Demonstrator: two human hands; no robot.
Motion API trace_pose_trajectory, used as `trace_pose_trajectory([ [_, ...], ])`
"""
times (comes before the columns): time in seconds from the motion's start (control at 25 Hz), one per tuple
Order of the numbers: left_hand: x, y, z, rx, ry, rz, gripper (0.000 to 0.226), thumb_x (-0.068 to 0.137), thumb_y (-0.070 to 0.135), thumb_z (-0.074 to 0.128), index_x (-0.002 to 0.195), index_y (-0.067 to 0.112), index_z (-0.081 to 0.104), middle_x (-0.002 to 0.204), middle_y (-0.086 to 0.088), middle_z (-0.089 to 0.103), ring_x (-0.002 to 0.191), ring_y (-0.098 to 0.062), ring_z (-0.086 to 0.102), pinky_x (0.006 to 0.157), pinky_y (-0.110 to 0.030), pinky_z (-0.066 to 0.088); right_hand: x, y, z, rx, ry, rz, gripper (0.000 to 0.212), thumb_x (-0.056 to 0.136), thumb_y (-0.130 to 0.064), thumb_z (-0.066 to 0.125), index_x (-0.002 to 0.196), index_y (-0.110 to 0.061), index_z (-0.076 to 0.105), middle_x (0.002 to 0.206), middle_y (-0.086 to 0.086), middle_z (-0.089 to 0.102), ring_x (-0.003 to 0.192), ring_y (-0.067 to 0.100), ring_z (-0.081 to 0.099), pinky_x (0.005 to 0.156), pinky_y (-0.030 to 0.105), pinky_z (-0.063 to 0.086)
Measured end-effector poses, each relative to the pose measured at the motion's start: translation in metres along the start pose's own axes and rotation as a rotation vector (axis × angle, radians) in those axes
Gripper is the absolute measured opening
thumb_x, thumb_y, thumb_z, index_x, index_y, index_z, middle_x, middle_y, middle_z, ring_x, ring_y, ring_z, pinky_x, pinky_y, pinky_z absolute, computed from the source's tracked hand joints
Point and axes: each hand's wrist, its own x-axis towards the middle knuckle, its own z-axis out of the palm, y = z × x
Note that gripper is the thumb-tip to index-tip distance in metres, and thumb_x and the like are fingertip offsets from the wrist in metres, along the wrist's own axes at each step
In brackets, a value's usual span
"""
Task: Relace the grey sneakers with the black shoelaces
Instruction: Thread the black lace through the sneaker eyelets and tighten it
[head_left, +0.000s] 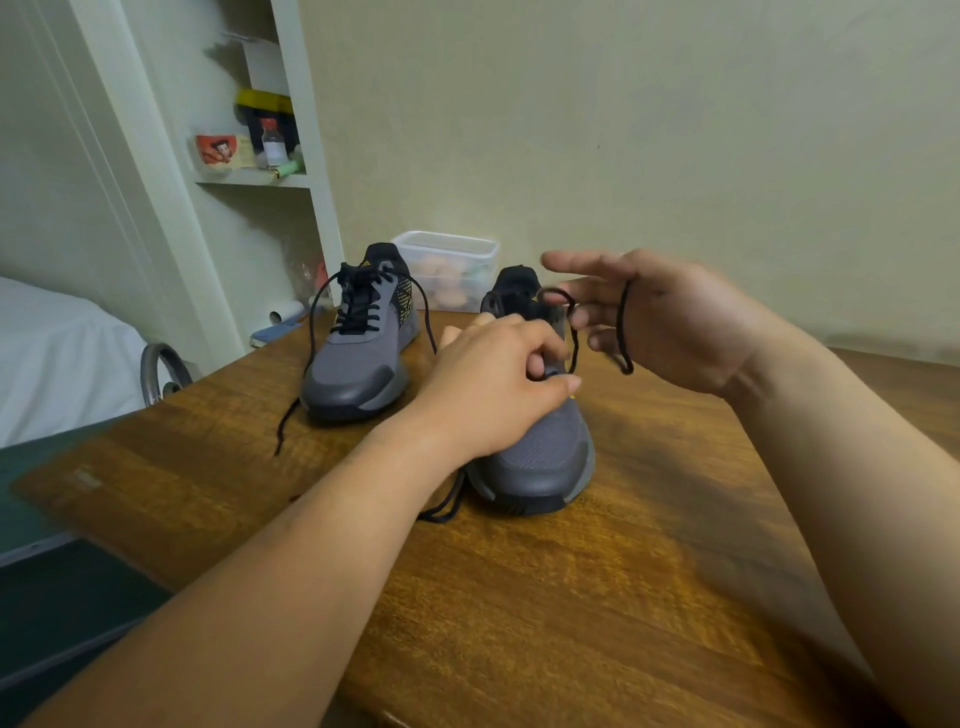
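Two grey sneakers stand on a wooden table (519, 597), toes toward me. The far left sneaker (358, 364) is laced with a black lace whose loose ends trail onto the table. My left hand (493, 389) rests on top of the near right sneaker (540, 457), fingers curled over its lacing area. A black shoelace (574, 338) rises from under those fingers and loops across my right hand (670, 322), which is raised beside the shoe, fingers spread, with the lace draped around them. Another stretch of lace (441, 506) lies beside the toe.
A clear plastic box (452, 260) with pale round items stands behind the sneakers against the wall. A shelf (249, 176) with a bottle and packets is at the back left. A white bed (57, 353) and a metal ring lie beyond the table's left edge.
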Motion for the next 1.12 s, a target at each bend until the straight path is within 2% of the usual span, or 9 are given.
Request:
trace_pose_trajectory([
  [0.2,-0.008,0.004,-0.017,-0.133,-0.225,0.087,0.014,0.092,0.026,0.065,0.087,0.029,0.077,0.068,0.006,0.066,0.065,-0.002,0.055,0.074,-0.024,0.040,0.004,0.007,-0.011,-0.356,0.291,-0.052,0.038,0.112,-0.031,0.038,0.126,-0.024,0.072,0.111,-0.003,0.074,0.089,0.013,0.058,0.084,0.032,0.047],
  [0.36,-0.006,-0.001,-0.024,-0.267,0.212,0.040,0.025,0.089,0.029,0.050,0.100,0.027,0.072,0.095,0.023,0.063,0.099,-0.004,0.056,0.093,-0.034,0.046,0.004,0.009,-0.008,-0.324,0.279,-0.082,0.041,0.114,-0.038,0.038,0.119,-0.011,0.069,0.072,-0.001,0.062,0.069,0.019,0.058,0.069,0.031,0.051],
  [0.52,-0.005,0.010,-0.021,-0.096,-0.082,-0.002,0.041,0.100,0.034,0.047,0.138,0.041,0.061,0.120,0.026,0.057,0.120,-0.001,0.046,0.116,-0.036,0.035,0.009,0.006,0.000,-0.234,0.292,-0.048,0.026,0.111,-0.036,0.042,0.096,-0.017,0.052,0.062,-0.005,0.031,0.052,0.014,0.028,0.045,0.026,0.024],
  [0.6,-0.009,0.007,-0.011,-0.007,-0.133,0.047,0.033,0.103,0.034,0.050,0.130,0.043,0.067,0.106,0.031,0.058,0.112,0.006,0.045,0.116,-0.034,0.027,0.012,0.007,-0.004,-0.236,0.364,-0.029,0.016,0.105,-0.022,0.042,0.090,-0.019,0.046,0.064,-0.002,0.030,0.055,0.016,0.023,0.049,0.030,0.017],
  [0.68,-0.011,0.000,-0.007,-0.103,0.005,0.065,0.028,0.102,0.030,0.052,0.115,0.043,0.073,0.102,0.028,0.065,0.111,0.006,0.053,0.115,-0.038,0.037,0.010,0.015,-0.013,-0.370,0.446,-0.043,0.017,0.106,-0.016,0.043,0.095,-0.013,0.057,0.068,0.002,0.043,0.056,0.016,0.035,0.050,0.031,0.025],
  [0.76,-0.004,-0.009,-0.006,-0.269,0.151,-0.013,0.030,0.101,0.016,0.054,0.113,0.034,0.074,0.107,0.021,0.069,0.107,-0.001,0.063,0.102,-0.035,0.052,0.006,0.031,-0.016,-0.480,0.443,-0.047,0.023,0.110,-0.021,0.047,0.109,-0.018,0.070,0.075,0.002,0.054,0.061,0.014,0.045,0.054,0.026,0.036],
  [0.88,0.014,-0.015,-0.007,-0.293,0.133,-0.122,0.030,0.100,0.008,0.054,0.109,0.027,0.076,0.106,0.016,0.065,0.092,-0.006,0.064,0.083,-0.026,0.053,0.005,0.062,-0.008,-0.624,0.463,-0.031,0.026,0.110,-0.026,0.050,0.125,-0.021,0.070,0.099,-0.004,0.067,0.088,0.011,0.058,0.075,0.024,0.043],
  [0.96,0.027,-0.016,-0.001,-0.158,0.073,-0.108,0.019,0.098,0.019,0.059,0.094,0.027,0.076,0.099,0.013,0.055,0.093,-0.011,0.058,0.084,-0.027,0.048,0.009,0.076,0.002,-0.616,0.507,-0.023,0.022,0.108,-0.022,0.047,0.120,-0.015,0.064,0.097,-0.003,0.065,0.089,0.012,0.058,0.076,0.028,0.043],
  [1.12,0.038,-0.021,0.018,0.100,0.078,-0.085,0.027,0.096,0.047,0.062,0.073,0.032,0.062,0.091,0.011,0.044,0.104,-0.018,0.045,0.092,-0.036,0.032,0.011,0.095,0.010,-0.613,0.534,-0.197,0.020,0.107,-0.010,0.048,0.109,-0.015,0.067,0.083,-0.003,0.068,0.074,-0.004,0.058,0.067,0.007,0.040],
])
